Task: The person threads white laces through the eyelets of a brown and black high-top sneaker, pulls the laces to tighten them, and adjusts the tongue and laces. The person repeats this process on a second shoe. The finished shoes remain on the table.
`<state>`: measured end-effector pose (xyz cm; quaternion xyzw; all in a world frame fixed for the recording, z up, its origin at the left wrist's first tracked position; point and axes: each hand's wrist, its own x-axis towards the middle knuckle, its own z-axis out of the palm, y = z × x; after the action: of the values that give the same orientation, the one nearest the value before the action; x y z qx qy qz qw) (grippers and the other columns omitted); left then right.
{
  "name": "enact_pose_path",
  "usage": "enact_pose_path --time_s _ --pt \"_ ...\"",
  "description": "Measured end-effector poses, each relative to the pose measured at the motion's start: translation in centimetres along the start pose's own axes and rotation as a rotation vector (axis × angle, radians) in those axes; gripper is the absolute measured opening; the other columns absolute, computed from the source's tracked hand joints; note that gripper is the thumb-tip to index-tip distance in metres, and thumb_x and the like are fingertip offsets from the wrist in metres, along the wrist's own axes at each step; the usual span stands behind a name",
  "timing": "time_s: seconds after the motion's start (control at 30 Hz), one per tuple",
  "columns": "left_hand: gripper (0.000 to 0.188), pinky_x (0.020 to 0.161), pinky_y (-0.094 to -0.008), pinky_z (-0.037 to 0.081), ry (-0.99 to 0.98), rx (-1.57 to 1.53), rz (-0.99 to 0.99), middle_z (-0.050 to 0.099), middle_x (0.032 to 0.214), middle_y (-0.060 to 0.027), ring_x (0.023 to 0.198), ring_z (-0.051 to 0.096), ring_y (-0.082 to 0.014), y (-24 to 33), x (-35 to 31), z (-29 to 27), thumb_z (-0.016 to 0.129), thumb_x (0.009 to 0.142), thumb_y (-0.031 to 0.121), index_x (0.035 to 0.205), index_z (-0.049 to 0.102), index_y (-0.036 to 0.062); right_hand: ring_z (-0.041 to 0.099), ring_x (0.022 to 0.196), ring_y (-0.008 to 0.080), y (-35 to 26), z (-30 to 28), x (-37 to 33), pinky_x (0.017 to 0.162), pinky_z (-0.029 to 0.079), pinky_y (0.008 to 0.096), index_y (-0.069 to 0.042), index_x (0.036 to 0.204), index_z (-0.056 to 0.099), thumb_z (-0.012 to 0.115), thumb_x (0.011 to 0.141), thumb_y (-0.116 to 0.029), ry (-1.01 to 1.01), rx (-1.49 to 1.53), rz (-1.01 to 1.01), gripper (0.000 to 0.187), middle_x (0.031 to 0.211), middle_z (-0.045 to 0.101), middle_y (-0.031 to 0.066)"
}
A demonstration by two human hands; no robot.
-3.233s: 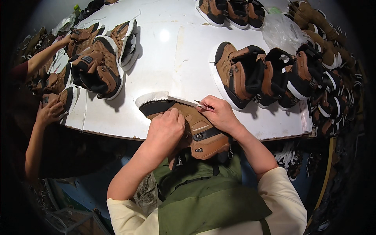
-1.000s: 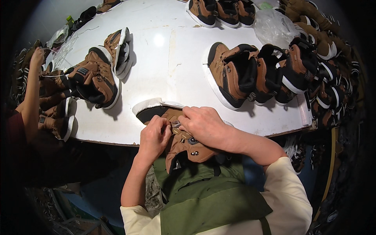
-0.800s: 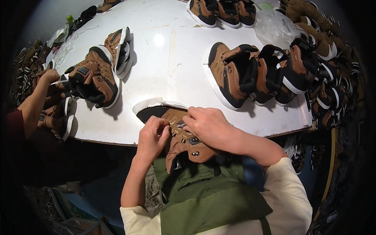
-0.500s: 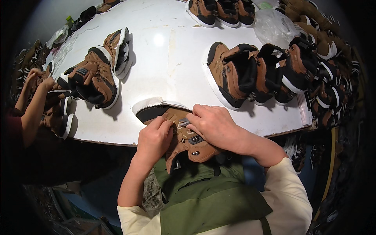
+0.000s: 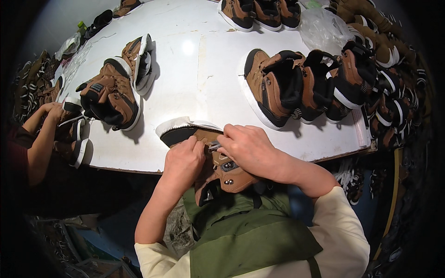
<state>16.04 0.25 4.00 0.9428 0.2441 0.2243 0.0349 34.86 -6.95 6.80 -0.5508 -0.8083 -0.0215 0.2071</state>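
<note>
- Brown and black cover the shoe (image 5: 239,181) in the head view. It sits at the near edge of the tabletop (image 5: 183,88), tipped over, with its white sole (image 5: 174,123) turned away and its loose top hanging over the edge, close to the green apron (image 5: 255,241).
- Left hand (image 5: 190,157): the grip is pinched tight on the front of the shoe, by the lace part. The fingertips hide what is between them.
- Right hand (image 5: 232,147): the grip is closed around a small grey tool (image 5: 214,145). It looks like metal, but I cannot tell what kind. The hand leans on the shoe.
- How it may feel: not too heavy, I think. The sole looks thick and stiff. The sides look soft and bendy, and the 2 shiny metal studs (image 5: 229,182) look hard. It should not break or slip easily.
- Best place to hold: the firm toe (image 5: 178,135) or the sole, since the floppy top may fold.
- Around it: 3 shoes in a row (image 5: 260,90) to the right, 2 shoes (image 5: 127,95) to the left, and a clear plastic bag (image 5: 327,33). Farther left, a co-worker's hands (image 5: 54,111) are by more shoes.
</note>
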Motion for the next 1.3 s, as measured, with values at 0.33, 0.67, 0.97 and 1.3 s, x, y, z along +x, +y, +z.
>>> enact_pose_path --time_s 0.33,0.67,0.97,1.3 --pt "0.014 0.053 -0.0384 0.048 0.145 -0.294 -0.119 0.054 0.075 -0.0109 0.062 0.058 -0.0299 -0.8 -1.2 1.4 0.067 0.074 -0.002 0.084 0.057 0.0016 0.060 0.074 0.0210 -0.9 1.9 0.5 0.061 0.047 0.0334 -0.004 0.083 0.061 0.070 0.073 -0.017 -0.001 -0.073 -0.044 0.018 0.078 0.054 0.0070" --pt "0.015 0.054 -0.0388 0.048 0.147 -0.345 -0.134 0.053 0.075 -0.0123 0.062 0.057 -0.0311 -1.0 -1.5 1.7 0.067 0.075 -0.003 0.085 0.055 0.0005 0.061 0.073 0.0195 -1.1 2.0 1.0 0.062 0.046 0.0315 -0.006 0.070 0.064 0.063 0.068 -0.009 0.023 -0.084 -0.042 0.004 0.076 0.058 0.0064" --pt "0.015 0.055 -0.0393 0.048 0.137 -0.361 -0.120 0.053 0.076 -0.0131 0.063 0.058 -0.0319 -1.1 -1.4 1.6 0.066 0.076 -0.003 0.086 0.055 -0.0003 0.059 0.074 0.0214 -0.8 2.1 1.1 0.063 0.045 0.0342 -0.005 0.077 0.062 0.063 0.075 -0.011 -0.006 -0.045 -0.036 0.007 0.077 0.055 0.0066" --pt "0.015 0.055 -0.0398 0.048 0.129 -0.352 -0.126 0.052 0.074 -0.0135 0.063 0.057 -0.0326 -1.1 -1.3 1.7 0.065 0.074 -0.004 0.084 0.055 0.0002 0.059 0.075 0.0208 -0.6 2.4 1.0 0.063 0.046 0.0334 -0.004 0.078 0.063 0.062 0.073 -0.009 -0.006 -0.042 -0.049 0.007 0.078 0.056 0.0063"
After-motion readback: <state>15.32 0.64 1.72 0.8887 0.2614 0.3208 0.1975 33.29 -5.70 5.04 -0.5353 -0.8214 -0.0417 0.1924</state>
